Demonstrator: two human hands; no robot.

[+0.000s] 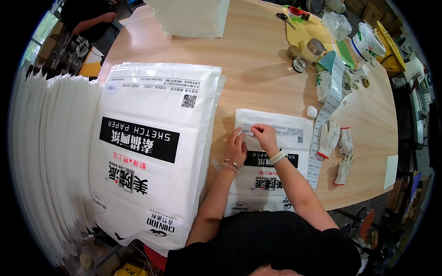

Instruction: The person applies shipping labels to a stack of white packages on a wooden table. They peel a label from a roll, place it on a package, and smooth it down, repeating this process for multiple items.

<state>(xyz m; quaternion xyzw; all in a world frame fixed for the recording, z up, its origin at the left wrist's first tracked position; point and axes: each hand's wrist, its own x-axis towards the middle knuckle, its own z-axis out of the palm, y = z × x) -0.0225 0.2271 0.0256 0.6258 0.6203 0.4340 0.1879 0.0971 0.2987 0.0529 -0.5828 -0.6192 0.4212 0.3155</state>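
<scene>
A white plastic-wrapped pack of sketch paper (294, 131) with a black printed band lies in front of me. My left hand (236, 151) rests at the pack's upper left edge, its fingers stretched out over the wrap. Beside it, my right hand (266, 139) has thumb and forefinger pinched together at a small pale label-like patch (247, 129) near the pack's top left. Whatever is in that pinch is too small to make out. Along the pack's right side runs a long strip of printed labels (328, 109).
Larger wrapped paper packs (152, 101) lie stacked at left, next to a tall pile of white sheets (60, 152). White gloves (328, 138) with red cuffs lie at right. Farther back are a glass jar (315, 47), scissors (286, 20) and a white bucket (368, 42). Another person (92, 23) is at far left.
</scene>
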